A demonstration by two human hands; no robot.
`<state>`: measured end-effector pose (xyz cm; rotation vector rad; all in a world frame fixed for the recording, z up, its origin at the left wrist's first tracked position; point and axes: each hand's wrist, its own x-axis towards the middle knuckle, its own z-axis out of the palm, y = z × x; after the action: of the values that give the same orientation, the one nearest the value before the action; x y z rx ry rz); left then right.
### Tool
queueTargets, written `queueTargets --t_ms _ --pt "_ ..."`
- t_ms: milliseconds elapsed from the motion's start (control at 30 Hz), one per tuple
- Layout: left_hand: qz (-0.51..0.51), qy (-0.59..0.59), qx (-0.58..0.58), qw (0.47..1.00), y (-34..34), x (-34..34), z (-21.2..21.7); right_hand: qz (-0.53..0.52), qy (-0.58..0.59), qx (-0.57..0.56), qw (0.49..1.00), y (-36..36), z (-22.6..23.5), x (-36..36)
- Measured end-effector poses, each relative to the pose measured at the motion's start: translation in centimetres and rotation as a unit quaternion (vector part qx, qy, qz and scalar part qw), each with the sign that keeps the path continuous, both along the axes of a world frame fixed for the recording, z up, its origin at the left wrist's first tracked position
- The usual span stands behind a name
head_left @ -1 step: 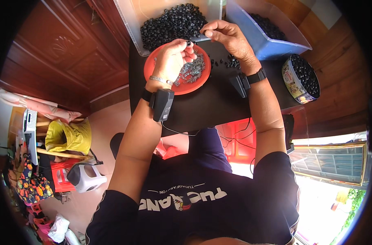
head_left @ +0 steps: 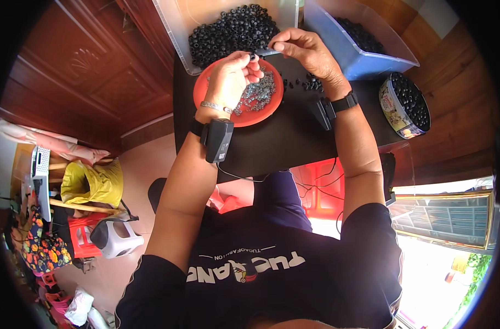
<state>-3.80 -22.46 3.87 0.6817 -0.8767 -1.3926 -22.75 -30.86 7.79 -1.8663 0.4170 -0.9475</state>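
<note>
Between the thumb and fingers of my left hand is a small black ring-shaped piece, its hole showing. This hand hovers over a round orange-red plate that holds a scatter of small shiny silvery parts. My right hand is a little to the right, thumb and forefinger pinched together. A tiny dark bit shows at those fingertips, too small to name. Just beyond both hands, a clear plastic bin contains a heap of similar black pieces.
A blue-tinted bin with more black pieces stands at the far right. Nearer is a round printed tub full of shiny black pieces. Several loose black pieces lie on the dark table. A cable hangs from my left wrist device.
</note>
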Motion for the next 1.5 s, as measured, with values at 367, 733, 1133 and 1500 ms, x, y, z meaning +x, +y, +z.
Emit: queueTargets --t_ms 367,733,1133,1500 --pt "0.125 0.064 0.029 0.99 -0.6 2.2 0.3 0.06 0.205 -0.133 0.968 2.4 -1.1 2.7" --pt "0.115 0.066 0.014 0.991 -0.6 2.7 -0.1 0.106 0.233 -0.23 0.939 3.4 -2.2 3.9" --pt "0.122 0.049 0.04 0.99 -0.5 2.5 0.0 0.08 0.306 -0.33 0.889 3.8 -3.2 4.4" --pt "0.122 0.047 0.049 0.99 -0.6 2.8 0.1 -0.002 0.225 -0.319 0.921 2.5 -3.0 3.8"
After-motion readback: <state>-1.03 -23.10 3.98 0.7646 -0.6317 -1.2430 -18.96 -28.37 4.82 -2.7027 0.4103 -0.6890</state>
